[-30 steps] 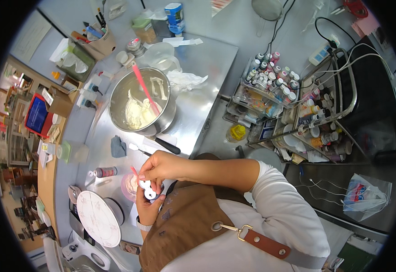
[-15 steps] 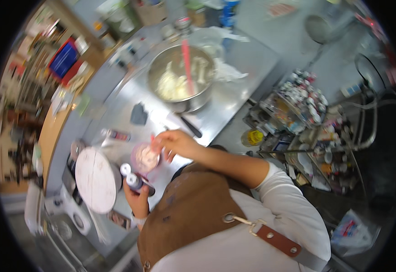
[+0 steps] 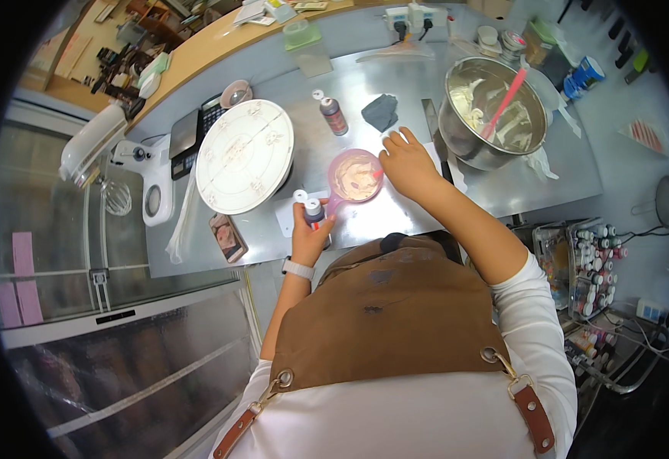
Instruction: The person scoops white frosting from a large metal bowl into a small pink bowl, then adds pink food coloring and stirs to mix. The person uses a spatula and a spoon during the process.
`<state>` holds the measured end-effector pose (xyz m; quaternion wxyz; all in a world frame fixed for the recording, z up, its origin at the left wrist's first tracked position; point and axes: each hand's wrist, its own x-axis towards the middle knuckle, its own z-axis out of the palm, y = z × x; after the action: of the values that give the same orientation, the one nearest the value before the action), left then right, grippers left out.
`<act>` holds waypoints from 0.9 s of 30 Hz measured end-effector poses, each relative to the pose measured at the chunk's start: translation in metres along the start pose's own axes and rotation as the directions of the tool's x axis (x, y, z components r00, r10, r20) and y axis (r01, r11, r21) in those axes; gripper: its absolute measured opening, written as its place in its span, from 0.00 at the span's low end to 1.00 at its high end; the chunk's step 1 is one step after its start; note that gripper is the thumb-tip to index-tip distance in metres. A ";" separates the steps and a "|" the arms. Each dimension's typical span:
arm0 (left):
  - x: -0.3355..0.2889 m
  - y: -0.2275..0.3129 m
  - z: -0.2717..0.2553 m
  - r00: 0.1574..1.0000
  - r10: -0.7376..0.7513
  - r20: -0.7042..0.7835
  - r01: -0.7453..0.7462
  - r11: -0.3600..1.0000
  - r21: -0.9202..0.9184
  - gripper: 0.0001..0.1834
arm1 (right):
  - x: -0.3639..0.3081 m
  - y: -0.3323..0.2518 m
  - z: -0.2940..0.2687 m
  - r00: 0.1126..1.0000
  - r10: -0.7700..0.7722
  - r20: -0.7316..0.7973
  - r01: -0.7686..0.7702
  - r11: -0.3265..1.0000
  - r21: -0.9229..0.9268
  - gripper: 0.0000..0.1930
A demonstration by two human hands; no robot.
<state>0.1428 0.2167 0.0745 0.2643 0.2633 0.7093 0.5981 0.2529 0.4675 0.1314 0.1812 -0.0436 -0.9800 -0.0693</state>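
Observation:
My left hand (image 3: 309, 236) is wrapped round a small dark bottle (image 3: 314, 214) whose white flip cap stands up. Just beyond it is a pink bowl with a handle (image 3: 333, 200), holding pale peach cream (image 3: 356, 177). My right hand (image 3: 411, 164) is at the bowl's right rim, fingers bent. A small pink tool tip (image 3: 378, 175) dips into the cream under that hand; the rest is hidden by the fingers. Behind the bowl stands a second bottle (image 3: 333, 117) with its white cap raised. A dark grey cloth (image 3: 380, 112) lies beside it.
A steel mixing bowl (image 3: 457, 141) with white cream and a pink spatula (image 3: 507, 101) stands at right. At left are a round white turntable (image 3: 245, 157), a phone (image 3: 228, 238) and a stand mixer (image 3: 97, 141). A rack of small bottles (image 3: 598, 264) stands beyond the counter's right end.
The view has swung round and steadied, so the counter now lies level across it. My right hand has come down at the bowl's right rim. The bottle stays in my left hand.

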 end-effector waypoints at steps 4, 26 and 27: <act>0.008 -0.019 0.009 0.994 0.037 -0.099 -0.014 0.974 0.225 0.29 | 0.008 -0.007 0.019 0.910 0.108 0.399 -0.094 0.994 -0.053 0.06; 0.032 -0.025 0.017 0.998 0.043 -0.039 -0.015 0.840 0.542 0.30 | -0.045 0.047 -0.072 0.947 0.170 0.274 -0.223 0.959 0.174 0.10; 0.034 -0.025 0.017 0.999 0.038 -0.023 -0.019 0.842 0.538 0.30 | -0.043 0.049 -0.071 0.923 0.247 0.294 -0.318 0.920 0.227 0.10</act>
<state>0.1286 0.2485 0.0458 0.1593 0.3274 0.8487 0.3835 0.3236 0.5026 0.1877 0.0639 -0.1692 -0.9785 0.0987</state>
